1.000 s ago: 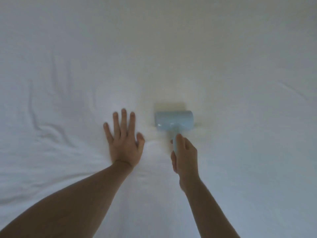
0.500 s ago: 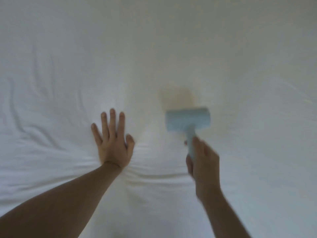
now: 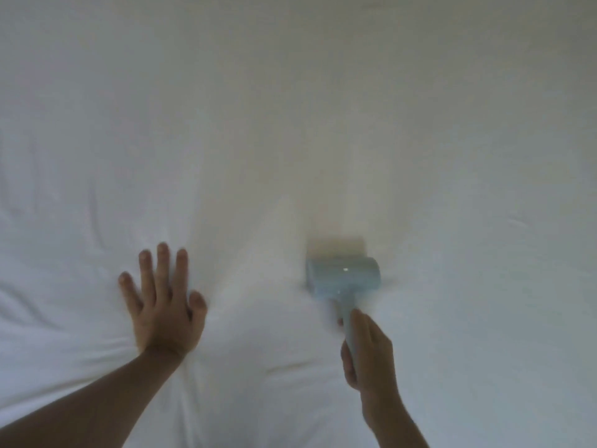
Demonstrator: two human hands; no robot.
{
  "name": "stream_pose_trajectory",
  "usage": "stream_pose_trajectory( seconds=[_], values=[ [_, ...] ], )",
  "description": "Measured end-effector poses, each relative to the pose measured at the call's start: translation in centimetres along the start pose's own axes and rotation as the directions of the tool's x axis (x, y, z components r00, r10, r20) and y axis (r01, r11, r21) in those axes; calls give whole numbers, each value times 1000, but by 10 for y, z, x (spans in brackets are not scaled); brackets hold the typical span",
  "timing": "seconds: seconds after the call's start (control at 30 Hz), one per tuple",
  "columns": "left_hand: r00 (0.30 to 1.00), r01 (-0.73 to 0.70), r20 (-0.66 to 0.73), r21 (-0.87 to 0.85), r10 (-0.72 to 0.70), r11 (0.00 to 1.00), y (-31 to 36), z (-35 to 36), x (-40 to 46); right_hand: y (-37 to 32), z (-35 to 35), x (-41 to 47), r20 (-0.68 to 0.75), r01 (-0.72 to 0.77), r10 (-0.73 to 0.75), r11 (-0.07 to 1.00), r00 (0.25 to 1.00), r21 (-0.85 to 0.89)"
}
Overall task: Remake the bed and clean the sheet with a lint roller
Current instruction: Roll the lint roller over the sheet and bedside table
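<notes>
A white bed sheet (image 3: 290, 124) fills the whole view. My left hand (image 3: 164, 305) lies flat on it with fingers spread, pressing the cloth down at lower left. My right hand (image 3: 368, 354) grips the handle of a light blue lint roller (image 3: 344, 276), whose head rests on the sheet to the right of my left hand. The roller is blurred by motion. Folds bunch in the sheet between the two hands.
Soft wrinkles run across the sheet at the left (image 3: 64, 221) and a faint crease lies at the far right (image 3: 500, 218). Nothing but sheet is in view.
The roller and my right hand have shifted to the right, away from my left hand. The left hand stays flat on the sheet. The folds between the hands have deepened.
</notes>
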State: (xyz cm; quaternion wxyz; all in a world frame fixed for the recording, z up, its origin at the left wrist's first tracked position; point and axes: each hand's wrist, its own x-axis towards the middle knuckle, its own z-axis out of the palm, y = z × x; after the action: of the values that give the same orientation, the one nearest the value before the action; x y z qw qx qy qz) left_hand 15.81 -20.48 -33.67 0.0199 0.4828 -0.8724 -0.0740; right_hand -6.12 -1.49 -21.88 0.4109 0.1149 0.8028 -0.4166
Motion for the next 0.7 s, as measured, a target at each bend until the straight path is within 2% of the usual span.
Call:
stream_pose_trajectory(
  seconds=[0.07,0.1,0.13,0.17,0.2,0.23,0.3,0.33,0.4,0.43,0.5,0.53,0.6,0.67,0.7],
  values=[
    [1000,12,6,1,-12,1000,1,0,0,38,-21,-27,-15,-12,11,998,1000,-62],
    [1000,22,19,-9,-21,1000,1,-1,0,54,-31,-38,-3,77,-78,986,997,-148],
    [999,32,34,-21,-31,999,1,-2,1,67,-40,-43,85,177,-161,953,983,-247],
    [998,38,45,-20,-37,999,1,-5,2,68,-46,-47,193,99,-62,977,979,-190],
    [998,39,48,-11,-38,999,2,-7,2,70,-53,-41,214,34,-14,995,977,-92],
    [998,35,56,-3,-35,999,3,-10,2,67,-55,-45,236,14,4,997,972,-72],
    [997,28,70,-9,-28,1000,6,-17,0,57,-59,-66,224,148,-98,965,970,-217],
    [998,24,60,-13,-23,1000,7,-19,-2,53,-65,-71,176,216,-177,949,968,-231],
    [991,110,74,-42,-107,993,12,-29,-3,32,-83,-62,121,54,-53,999,991,-7],
    [974,216,86,-86,-209,973,25,-34,-2,18,-95,-53,123,33,-40,998,992,58],
    [925,380,56,-182,-376,907,82,-41,5,-12,-116,-26,97,100,-114,986,989,132],
    [929,366,26,-207,-368,908,124,-41,10,-25,-125,-11,66,130,-141,980,988,150],
    [985,168,4,-221,-171,961,215,-34,12,-51,-144,22,22,182,-186,976,982,118],
    [999,3,48,-174,5,985,290,-10,3,-77,-160,56,8,220,-222,971,975,93],
    [997,-25,71,-129,35,991,314,3,-2,-89,-166,72,-3,236,-237,967,972,95]
  ],
)
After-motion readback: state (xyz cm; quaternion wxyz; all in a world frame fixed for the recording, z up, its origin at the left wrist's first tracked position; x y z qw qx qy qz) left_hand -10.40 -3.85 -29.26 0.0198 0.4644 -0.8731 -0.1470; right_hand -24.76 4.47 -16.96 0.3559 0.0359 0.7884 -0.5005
